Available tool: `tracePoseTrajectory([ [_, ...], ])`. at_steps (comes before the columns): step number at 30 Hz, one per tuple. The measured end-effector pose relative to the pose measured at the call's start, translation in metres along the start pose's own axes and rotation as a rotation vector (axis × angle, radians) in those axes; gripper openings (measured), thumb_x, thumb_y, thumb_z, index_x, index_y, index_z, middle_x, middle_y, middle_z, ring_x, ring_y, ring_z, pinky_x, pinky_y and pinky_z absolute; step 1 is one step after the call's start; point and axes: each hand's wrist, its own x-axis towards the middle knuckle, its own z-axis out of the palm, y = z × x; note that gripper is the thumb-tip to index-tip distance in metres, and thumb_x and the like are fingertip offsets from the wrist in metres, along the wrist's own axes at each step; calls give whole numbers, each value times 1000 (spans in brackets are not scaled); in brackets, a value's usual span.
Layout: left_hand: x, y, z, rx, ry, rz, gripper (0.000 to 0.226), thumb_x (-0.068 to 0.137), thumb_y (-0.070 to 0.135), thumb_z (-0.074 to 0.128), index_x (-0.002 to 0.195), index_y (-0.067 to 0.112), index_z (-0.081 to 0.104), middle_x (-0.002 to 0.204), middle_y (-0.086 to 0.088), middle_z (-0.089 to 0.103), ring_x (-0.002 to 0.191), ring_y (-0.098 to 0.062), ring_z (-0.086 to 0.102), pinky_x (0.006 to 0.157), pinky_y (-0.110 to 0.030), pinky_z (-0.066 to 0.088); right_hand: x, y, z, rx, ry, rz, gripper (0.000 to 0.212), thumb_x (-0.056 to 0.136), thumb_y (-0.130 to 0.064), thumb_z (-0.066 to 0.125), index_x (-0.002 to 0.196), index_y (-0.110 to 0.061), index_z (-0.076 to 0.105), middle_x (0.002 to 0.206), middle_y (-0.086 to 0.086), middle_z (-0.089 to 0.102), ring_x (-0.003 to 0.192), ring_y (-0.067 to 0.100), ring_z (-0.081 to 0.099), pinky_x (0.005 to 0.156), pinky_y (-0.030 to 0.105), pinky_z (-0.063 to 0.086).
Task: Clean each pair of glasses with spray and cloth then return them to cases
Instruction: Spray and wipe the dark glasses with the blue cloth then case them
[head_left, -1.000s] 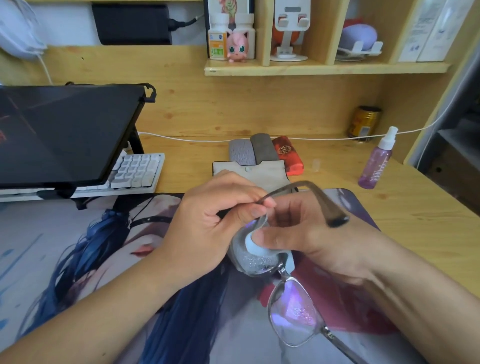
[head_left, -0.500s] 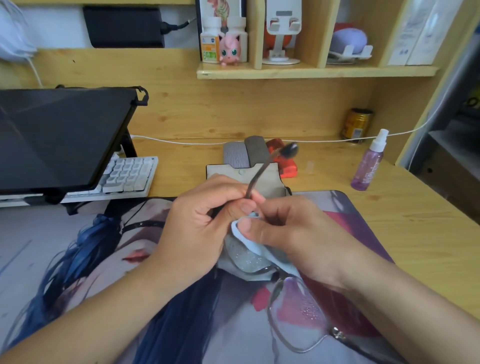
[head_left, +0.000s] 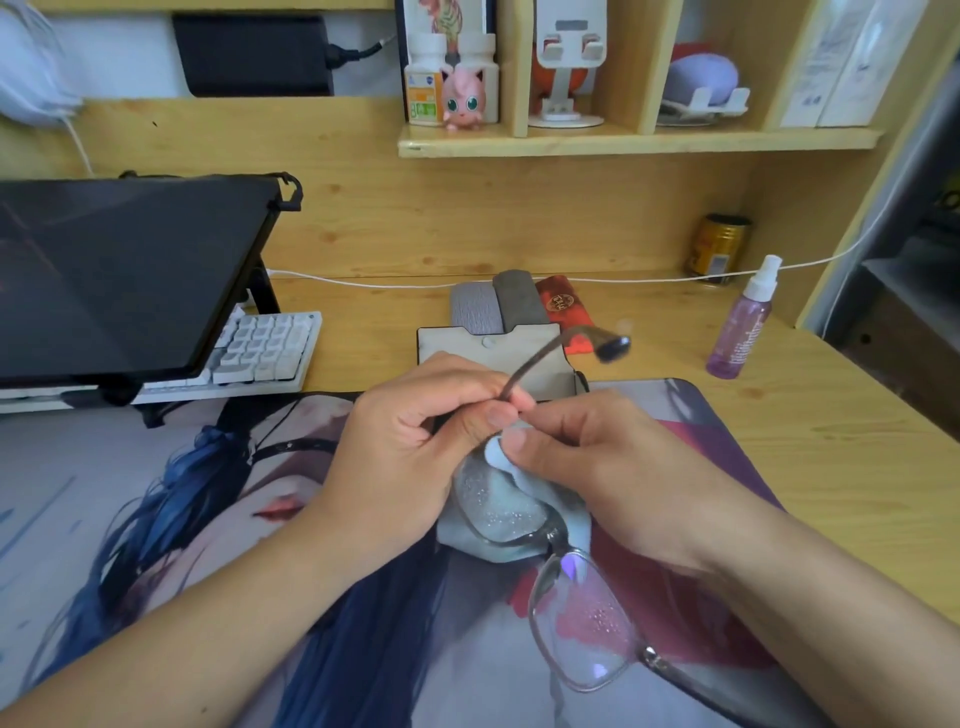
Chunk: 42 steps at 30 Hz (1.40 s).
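glasses (head_left: 582, 623) arm now swung rightward over the wooden desk (head_left: 831, 441).

Evenly lit by soft, bright daylight, with only faint shadows beneath the fingers (head_left: 488, 415). Violet glare on the lens just below them. Slight motion blur at the temple tip above. Wide-angle bending toward the edges; corners soft.

One pair of glasses (head_left: 524, 525), one cloth (head_left: 511, 519), one spray bottle (head_left: 740, 325), four cases (head_left: 488, 340) and two hands (head_left: 400, 447) are being counted.
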Motion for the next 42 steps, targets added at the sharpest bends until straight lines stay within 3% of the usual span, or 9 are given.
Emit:
tracePoseTrajectory([
  [3, 0, 0, -1, 9, 6, 34, 13, 91, 24, 64, 98, 28, 75, 95, 17, 73, 92, -7, 68, 84, -18, 50, 1, 0, 1, 46, -56, -7, 29, 89, -26, 69, 75, -2, 61, 68, 5, 45, 65, 18, 39, 62, 34, 33],
  [5, 1, 1, 2, 1, 4, 30, 12, 92, 24, 64, 96, 28, 75, 94, 15, 72, 92, -13, 69, 84, -24, 51, 2, -1, 1, 38, -7, 9, 42, 88, -30, 74, 76, 5, 55, 66, 6, 40, 63, 19, 33, 58, 34, 29],
  [9, 1, 0, 2, 2, 1, 25, 13, 92, 25, 63, 96, 28, 75, 95, 18, 72, 92, -9, 68, 85, -20, 50, 0, -2, 2, -7, 39, -3, 43, 99, -31, 60, 64, -7, 49, 56, -4, 30, 54, 12, 26, 50, 27, 23],
  [17, 8, -1, -17, 4, 37, 101, 13, 94, 17, 63, 94, 22, 76, 98, 21, 70, 96, -4, 65, 87, -16, 46, -3, 2, -13, 277, -307, 50, 13, 91, -5, 68, 87, -15, 75, 82, 2, 69, 77, 13, 62, 78, 23, 47],
  [26, 7, 2, -10, -19, -30, 142, 10, 96, 19, 65, 99, 23, 73, 97, 13, 67, 90, -10, 65, 79, -21, 48, 0, 1, -5, 201, -139, 107, 16, 80, -15, 79, 66, -16, 70, 64, 0, 60, 60, 11, 54, 61, 22, 43],
  [30, 7, 0, -12, -17, -4, 99, 12, 96, 22, 62, 99, 26, 72, 96, 22, 67, 92, -4, 63, 83, -17, 46, -2, 0, 2, 74, -49, 60, 52, 90, -40, 71, 59, -5, 48, 60, 7, 35, 58, 21, 30, 56, 37, 25],
  [35, 9, -1, -15, 1, 21, 93, 14, 93, 18, 62, 99, 24, 72, 95, 23, 68, 93, -1, 63, 85, -15, 46, -3, 2, 2, 235, -102, 24, 9, 93, -3, 67, 85, -2, 72, 78, 13, 66, 75, 17, 59, 72, 27, 47],
  [38, 7, 2, -11, -14, -18, 91, 19, 92, 12, 69, 86, 29, 73, 94, 21, 68, 90, -2, 63, 81, -15, 46, -1, 5, 4, 229, -65, 22, 18, 87, 1, 73, 75, -13, 73, 74, 7, 65, 72, 17, 56, 71, 29, 45],
  [42, 5, 4, -2, -56, 0, 41, 12, 92, 21, 69, 90, 31, 73, 91, 20, 70, 86, -1, 64, 79, -15, 47, 1, 3, 7, 179, 32, 17, 47, 90, -35, 70, 75, 7, 58, 64, 23, 45, 56, 38, 39, 57, 55, 39],
])
